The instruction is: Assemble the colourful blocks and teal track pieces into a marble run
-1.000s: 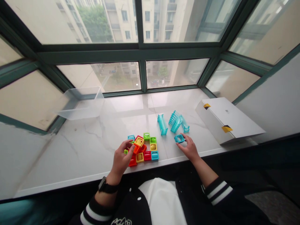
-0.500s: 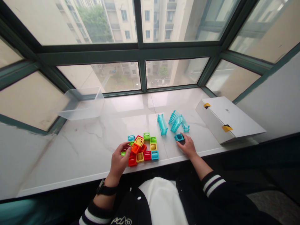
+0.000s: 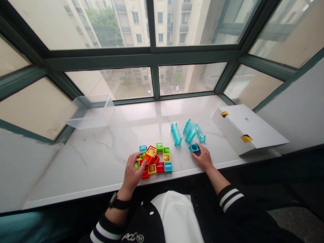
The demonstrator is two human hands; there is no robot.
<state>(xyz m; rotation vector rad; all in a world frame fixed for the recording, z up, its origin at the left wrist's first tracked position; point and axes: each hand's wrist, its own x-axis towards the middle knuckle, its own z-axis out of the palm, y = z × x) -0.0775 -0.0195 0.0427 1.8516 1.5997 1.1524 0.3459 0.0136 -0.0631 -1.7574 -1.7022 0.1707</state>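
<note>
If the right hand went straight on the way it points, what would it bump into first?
Past the teal block that the right hand holds, probably the straight turquoise piece, though depth is hard to judge.

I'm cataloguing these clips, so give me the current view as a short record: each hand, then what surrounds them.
Left hand: at the left side of a pile of red, orange, yellow, green and blue plastic blocks
Right hand: holding a square teal plastic block
Beyond right hand: ribbed translucent turquoise plastic pieces
Far left: clear rectangular plastic bin
Far right: white box
</note>
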